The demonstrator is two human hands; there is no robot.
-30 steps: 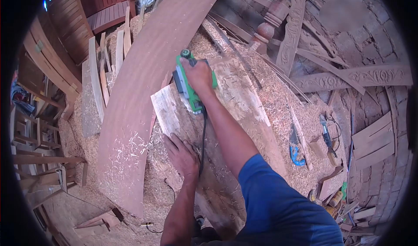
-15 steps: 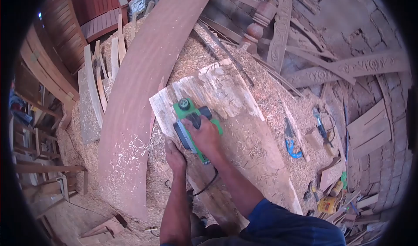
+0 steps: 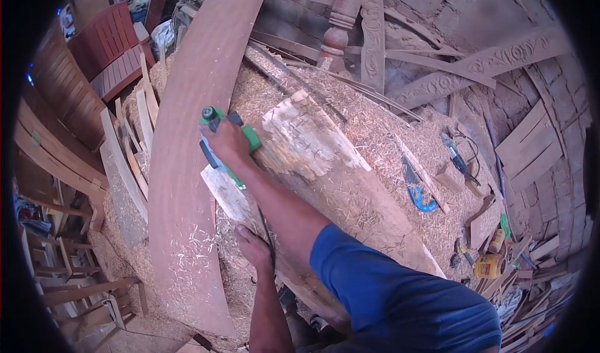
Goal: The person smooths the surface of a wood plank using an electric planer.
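On the far left end of the rough plank [image 3: 312, 159], the right hand [image 3: 226, 141] grips a green electric planer [image 3: 220, 140] (fingers wrapped around its handle). Nearer, the left hand [image 3: 253, 245] presses open-palmed on the plank's near edge, holding nothing, sawdust [image 3: 387, 146] all around.

Single head cam, fisheye w/ dark rim, looks steeply fwd and down, close over hands and plank [image 3: 325, 165]; no 2nd view.
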